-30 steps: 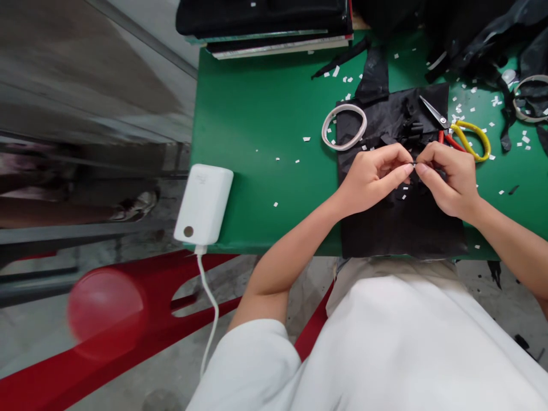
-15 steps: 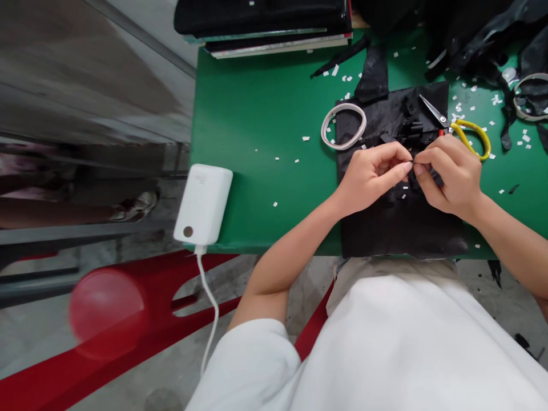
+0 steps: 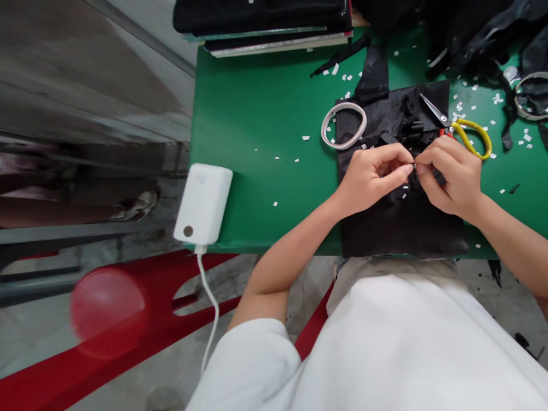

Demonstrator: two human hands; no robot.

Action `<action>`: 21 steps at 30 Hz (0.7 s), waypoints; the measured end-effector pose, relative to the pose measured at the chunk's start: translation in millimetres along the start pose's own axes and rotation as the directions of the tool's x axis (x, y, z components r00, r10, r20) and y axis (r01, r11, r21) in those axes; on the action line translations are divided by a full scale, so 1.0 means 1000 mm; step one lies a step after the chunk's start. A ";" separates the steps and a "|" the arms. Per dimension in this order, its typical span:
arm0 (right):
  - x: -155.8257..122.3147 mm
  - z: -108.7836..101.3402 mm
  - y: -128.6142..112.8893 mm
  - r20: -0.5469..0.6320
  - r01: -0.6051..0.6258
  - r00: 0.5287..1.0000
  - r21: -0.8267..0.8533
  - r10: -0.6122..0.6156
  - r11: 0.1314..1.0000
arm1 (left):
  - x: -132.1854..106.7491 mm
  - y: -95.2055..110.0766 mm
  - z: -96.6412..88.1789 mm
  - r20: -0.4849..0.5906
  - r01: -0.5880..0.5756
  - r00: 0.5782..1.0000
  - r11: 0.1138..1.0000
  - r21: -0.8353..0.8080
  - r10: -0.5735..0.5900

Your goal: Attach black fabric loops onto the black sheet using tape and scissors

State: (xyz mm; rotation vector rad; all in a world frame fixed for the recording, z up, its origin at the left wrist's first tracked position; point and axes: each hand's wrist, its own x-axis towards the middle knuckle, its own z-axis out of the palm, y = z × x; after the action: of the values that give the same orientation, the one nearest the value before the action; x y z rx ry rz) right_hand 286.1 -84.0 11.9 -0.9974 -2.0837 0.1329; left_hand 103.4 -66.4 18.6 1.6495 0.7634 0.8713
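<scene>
My left hand (image 3: pixel 377 176) and my right hand (image 3: pixel 449 174) meet fingertip to fingertip over a black sheet (image 3: pixel 398 234), both closed in a pinch. Between them is a tiny dark piece, too small to name. Just beyond the fingers lie crumpled black strips (image 3: pixel 413 128) on the sheet. Scissors (image 3: pixel 471 134) with yellow handles rest beyond my right hand, blades pointing away to the left. Something red shows beside them, partly hidden by that hand. A roll of narrow white tape (image 3: pixel 343 126) overlaps the sheet's left edge.
White paper bits are scattered over the green table (image 3: pixel 240 114). A white power bank (image 3: pixel 204 204) with a cable sits at the left front edge. Books (image 3: pixel 278 43) are stacked at the back, black scraps (image 3: pixel 471 40) at the back right. Another tape roll (image 3: pixel 518 105) lies far right.
Almost nothing differs. My right fingertips have shifted very slightly, and both hands keep their pinch over the black sheet.
</scene>
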 end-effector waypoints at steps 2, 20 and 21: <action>0.001 0.000 -0.001 -0.028 0.015 0.999 0.007 -0.015 1.000 | 0.000 -0.001 0.000 -0.001 -0.014 1.000 1.000 0.001 0.014; 0.003 -0.018 0.018 -0.022 -0.203 0.979 -0.242 0.204 0.949 | 0.006 -0.013 -0.006 -0.146 -0.091 0.987 0.987 -0.134 0.071; 0.003 -0.018 0.019 -0.013 -0.201 0.979 -0.252 0.204 0.947 | 0.006 -0.012 -0.006 -0.151 -0.084 0.986 0.987 -0.133 0.064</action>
State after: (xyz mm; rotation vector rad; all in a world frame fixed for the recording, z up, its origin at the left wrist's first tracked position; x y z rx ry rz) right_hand 309.4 -73.3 18.3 -1.3682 -2.0404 -0.0236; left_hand 101.1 -55.9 8.6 1.5104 0.7273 1.0842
